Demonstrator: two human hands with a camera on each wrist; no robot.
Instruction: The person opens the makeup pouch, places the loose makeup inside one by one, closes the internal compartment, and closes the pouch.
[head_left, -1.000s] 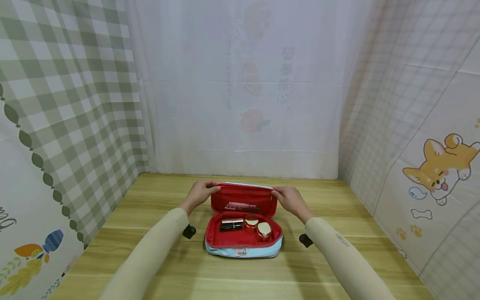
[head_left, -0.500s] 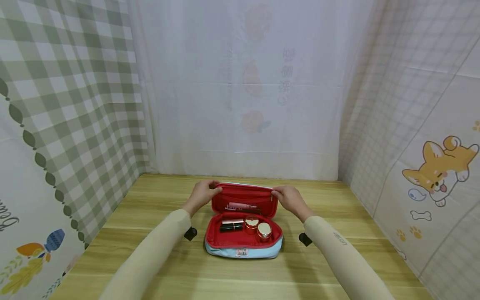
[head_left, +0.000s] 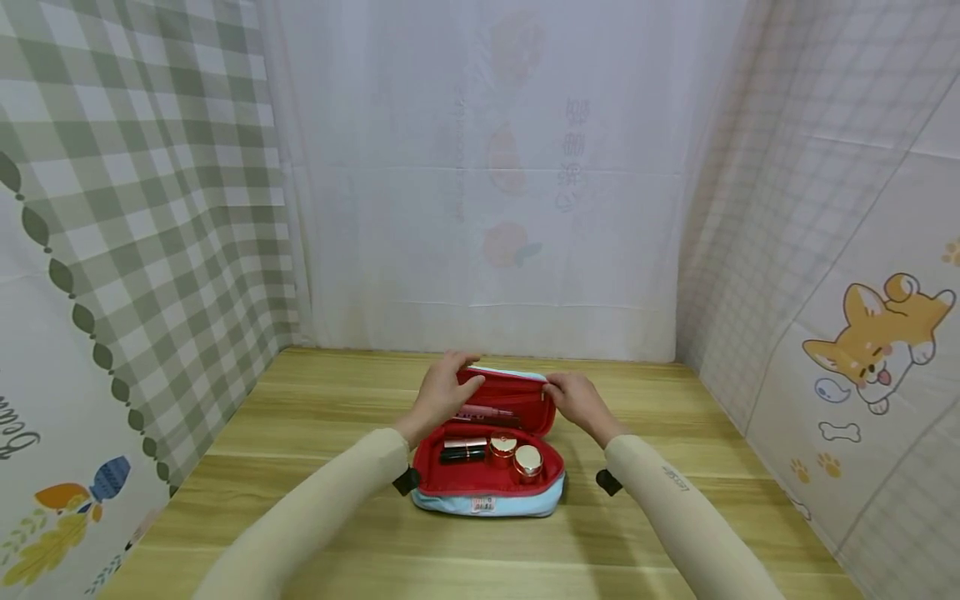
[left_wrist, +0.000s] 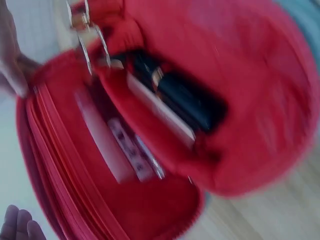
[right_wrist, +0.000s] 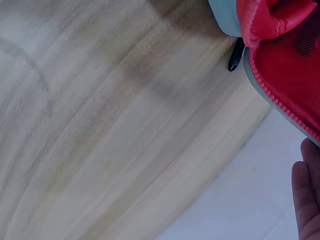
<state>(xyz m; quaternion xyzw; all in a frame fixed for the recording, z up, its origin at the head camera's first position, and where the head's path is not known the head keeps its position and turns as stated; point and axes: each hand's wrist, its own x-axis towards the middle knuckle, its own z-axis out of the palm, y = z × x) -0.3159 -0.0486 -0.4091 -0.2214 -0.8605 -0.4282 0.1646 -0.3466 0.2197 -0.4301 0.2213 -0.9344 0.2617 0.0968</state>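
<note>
A light-blue cosmetic bag [head_left: 487, 505] with red lining lies unzipped on the table, its lid [head_left: 525, 396] raised at the back. My right hand [head_left: 585, 404] pinches the lid's upper right corner. My left hand [head_left: 441, 392], thumb and fingers spread apart, stands in front of the lid's left part and hides it; it holds nothing. In the bag lie a black lipstick tube [head_left: 461, 455], a pale pink tube [head_left: 467, 443] and two gold-lidded jars [head_left: 528, 460]. Slim pink tubes [left_wrist: 102, 137] sit in the lid's mesh pocket.
The wooden table [head_left: 480, 562] extends around the bag. A small black rod-like thing [right_wrist: 236, 55] pokes out beside the bag's hinge. White and checked curtains [head_left: 150, 192] enclose the table at the back and sides.
My left hand has let go of the lid's upper left corner and moved right, its fingers spreading. My right hand keeps its hold, and the bag has barely moved.
</note>
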